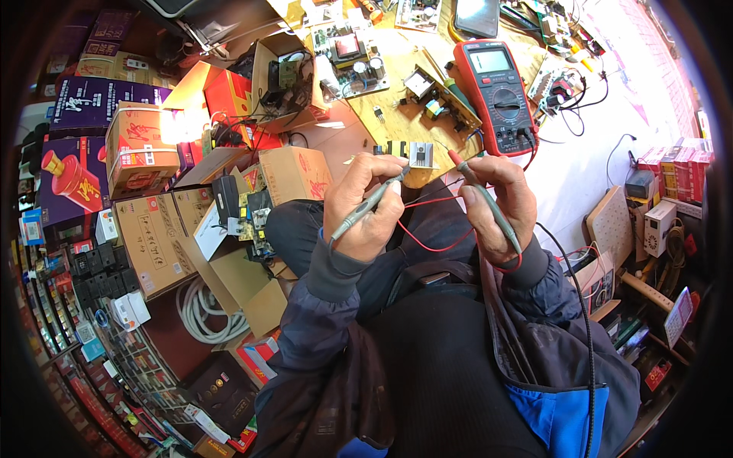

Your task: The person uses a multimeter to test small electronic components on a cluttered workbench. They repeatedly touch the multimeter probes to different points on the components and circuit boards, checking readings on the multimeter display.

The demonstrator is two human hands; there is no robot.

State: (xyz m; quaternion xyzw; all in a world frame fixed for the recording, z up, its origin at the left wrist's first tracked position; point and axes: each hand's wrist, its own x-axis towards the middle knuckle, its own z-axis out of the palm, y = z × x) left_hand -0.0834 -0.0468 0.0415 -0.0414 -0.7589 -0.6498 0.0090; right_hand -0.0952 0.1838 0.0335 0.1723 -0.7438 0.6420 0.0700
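Observation:
My left hand (pixel 366 206) is closed round a grey test probe (pixel 357 217), its tip pointing up and right. My right hand (pixel 500 200) grips a second grey test probe (pixel 495 210) with a red end, which points up and left. Between the two probes, at the near edge of the wooden table (pixel 397 114), lies a small circuit board with a silver heat sink (pixel 422 154) and a black transistor against it. Whether either tip touches the board I cannot tell. A red multimeter (pixel 498 98) lies just beyond my right hand, with leads plugged into its lower end.
Open circuit boards (pixel 353 57) and a phone (pixel 477 17) lie on the table's far side. A loose transistor (pixel 379 114) lies near its left edge. Cardboard boxes (pixel 153 244) and a coiled white cable (pixel 205 313) are at my left. Red boxes (pixel 676 169) stand at the right.

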